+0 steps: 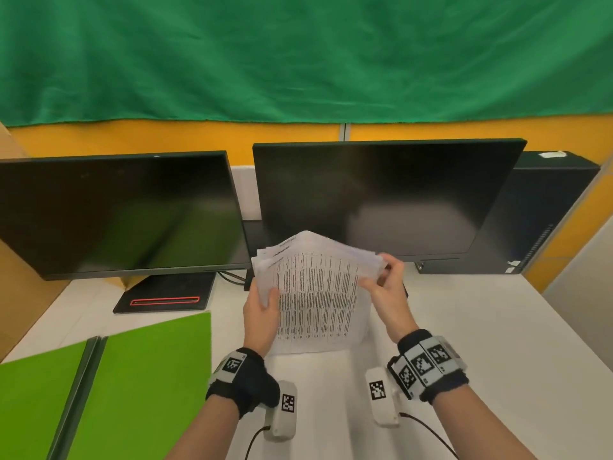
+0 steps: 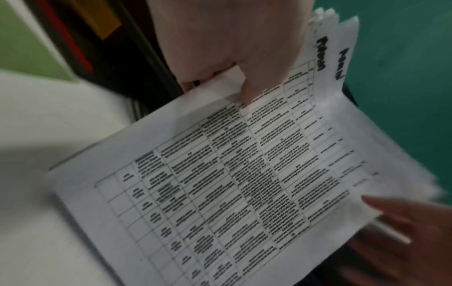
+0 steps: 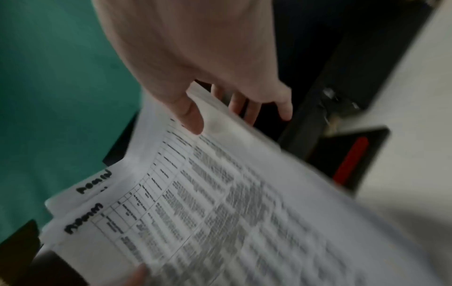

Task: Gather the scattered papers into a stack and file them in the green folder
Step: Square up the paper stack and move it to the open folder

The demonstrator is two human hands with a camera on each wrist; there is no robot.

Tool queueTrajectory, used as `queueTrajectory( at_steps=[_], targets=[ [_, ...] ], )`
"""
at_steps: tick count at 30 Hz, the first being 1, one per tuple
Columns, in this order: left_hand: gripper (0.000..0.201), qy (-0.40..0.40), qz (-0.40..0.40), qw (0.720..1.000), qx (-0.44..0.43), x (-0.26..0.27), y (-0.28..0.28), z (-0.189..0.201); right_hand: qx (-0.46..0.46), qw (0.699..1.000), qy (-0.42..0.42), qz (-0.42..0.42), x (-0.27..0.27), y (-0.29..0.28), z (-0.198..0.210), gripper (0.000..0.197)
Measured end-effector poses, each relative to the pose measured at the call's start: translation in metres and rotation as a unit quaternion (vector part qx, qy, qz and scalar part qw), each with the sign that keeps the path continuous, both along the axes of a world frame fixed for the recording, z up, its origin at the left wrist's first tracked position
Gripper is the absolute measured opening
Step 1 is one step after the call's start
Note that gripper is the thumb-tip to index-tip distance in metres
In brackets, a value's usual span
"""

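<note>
A stack of printed papers (image 1: 316,293) stands on its lower edge on the white desk (image 1: 481,327), its top sheets fanned and uneven. My left hand (image 1: 262,308) grips the stack's left edge, thumb on the front sheet. My right hand (image 1: 384,283) pinches the right edge near the top. In the left wrist view the papers (image 2: 244,183) show a printed table, the left hand (image 2: 232,58) above them. In the right wrist view the right hand (image 3: 195,77) has its thumb on the papers (image 3: 232,203) and its fingers behind. The green folder (image 1: 132,376) lies open, flat at front left.
Two dark monitors (image 1: 116,214) (image 1: 381,200) stand close behind the papers. The left one's black stand base (image 1: 166,293) has a red stripe. A black computer case (image 1: 544,210) sits at the right rear. A green cloth (image 1: 298,54) hangs behind. Cables trail from my wrists.
</note>
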State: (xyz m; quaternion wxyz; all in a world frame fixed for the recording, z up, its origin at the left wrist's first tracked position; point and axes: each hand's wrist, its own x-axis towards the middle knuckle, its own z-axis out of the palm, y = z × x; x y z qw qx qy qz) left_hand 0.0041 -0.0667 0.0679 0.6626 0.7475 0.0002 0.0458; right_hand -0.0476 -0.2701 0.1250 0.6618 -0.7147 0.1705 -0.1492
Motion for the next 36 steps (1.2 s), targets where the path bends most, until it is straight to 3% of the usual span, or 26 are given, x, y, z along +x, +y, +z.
queueTrajectory(
  at_steps=[2, 4, 5, 7, 11, 14, 17, 18, 19, 21, 22, 25, 29, 31, 33, 36],
  targets=[
    [0.032, -0.053, -0.028, 0.997, 0.046, 0.001, 0.004, 0.016, -0.213, 0.976, -0.036, -0.036, -0.005, -0.015, 0.015, 0.074],
    [0.020, -0.123, -0.061, 0.984, 0.116, 0.003, 0.004, 0.034, -0.419, 0.907, -0.031, -0.026, -0.006, -0.021, 0.037, 0.083],
    [0.012, -0.158, -0.081, 0.971, 0.161, 0.004, 0.003, 0.044, -0.460, 0.888, -0.006, 0.005, -0.005, -0.021, 0.047, 0.083],
    [0.012, -0.214, -0.119, 0.934, 0.261, 0.004, -0.004, 0.064, -0.440, 0.895, 0.038, 0.067, -0.001, -0.021, 0.060, 0.071],
    [0.011, -0.284, -0.144, 0.858, 0.402, -0.003, -0.017, 0.097, -0.343, 0.931, 0.034, 0.120, 0.001, -0.023, 0.058, 0.013],
    [0.012, -0.265, -0.136, 0.838, 0.457, -0.003, -0.010, 0.105, -0.188, 0.978, 0.038, 0.077, -0.005, -0.029, 0.029, 0.013],
    [0.024, -0.163, -0.109, 0.830, 0.522, 0.004, 0.015, 0.097, -0.033, 0.998, 0.057, 0.012, -0.018, -0.044, 0.000, 0.018],
    [0.025, -0.128, -0.098, 0.851, 0.499, 0.007, 0.024, 0.092, 0.013, 0.998, 0.066, -0.003, -0.023, -0.049, -0.008, 0.020],
    [0.023, -0.098, -0.091, 0.897, 0.421, 0.010, 0.032, 0.086, 0.050, 0.996, 0.074, -0.017, -0.027, -0.052, -0.014, 0.024],
    [0.018, -0.038, -0.077, 0.979, 0.183, 0.011, 0.035, 0.069, 0.105, 0.990, 0.088, -0.042, -0.035, -0.054, -0.028, 0.032],
    [0.019, -0.013, -0.066, 0.994, 0.085, 0.010, 0.033, 0.062, 0.122, 0.987, 0.092, -0.052, -0.036, -0.052, -0.034, 0.032],
    [0.023, 0.001, -0.054, 0.997, -0.052, -0.001, 0.021, 0.042, 0.170, 0.980, 0.086, -0.054, -0.040, -0.044, -0.049, 0.030],
    [0.033, 0.026, -0.035, 0.996, -0.075, -0.018, 0.010, 0.031, 0.131, 0.990, 0.043, -0.017, -0.047, -0.039, -0.051, 0.027],
    [0.031, 0.046, -0.006, 0.993, -0.110, -0.021, 0.004, 0.034, 0.053, 0.998, 0.016, -0.035, -0.047, -0.041, -0.047, 0.039],
    [0.030, 0.061, 0.032, 0.991, -0.117, -0.020, -0.002, 0.039, -0.083, 0.995, -0.006, -0.052, -0.047, -0.041, -0.039, 0.057],
    [0.030, 0.072, 0.091, 0.987, -0.111, -0.012, -0.012, 0.045, -0.319, 0.946, -0.042, -0.034, -0.048, -0.039, -0.030, 0.068]
  ],
)
